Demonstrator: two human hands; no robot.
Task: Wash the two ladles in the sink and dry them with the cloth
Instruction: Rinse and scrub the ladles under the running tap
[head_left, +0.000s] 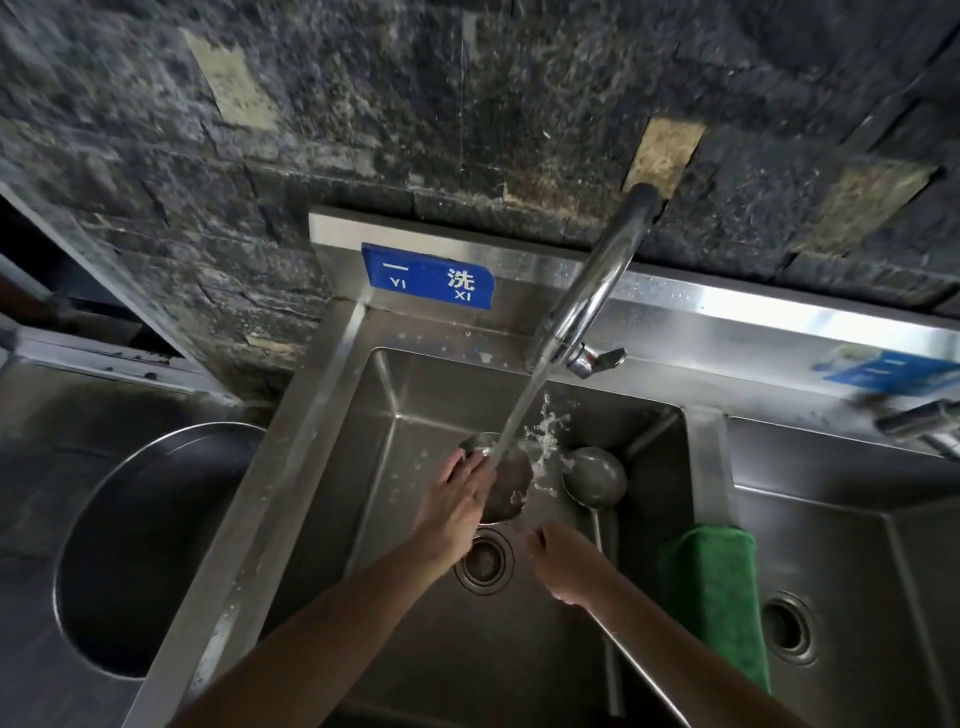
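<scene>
Water is running from the curved chrome tap into the left stainless steel sink basin, striking the round steel bowl of the first ladle and splashing off toward the basin's right side. The left hand is lying over that bowl's left rim, its fingers extended rather than curled, apparently rubbing the metal under the stream. The right hand is sitting nearer the body, just right of the round drain, probably gripping this ladle's handle to steady the bowl (the handle itself is hidden, so I cannot tell the grip).

The second steel ladle is resting just right of the stream, bowl up, its thin handle running back along the basin's right wall, waiting its turn.

The folded green cloth is hanging over the divider right of the basin, within reach and clear of the splash. Open basin floor is lying left of the drain for turning the ladle.
</scene>
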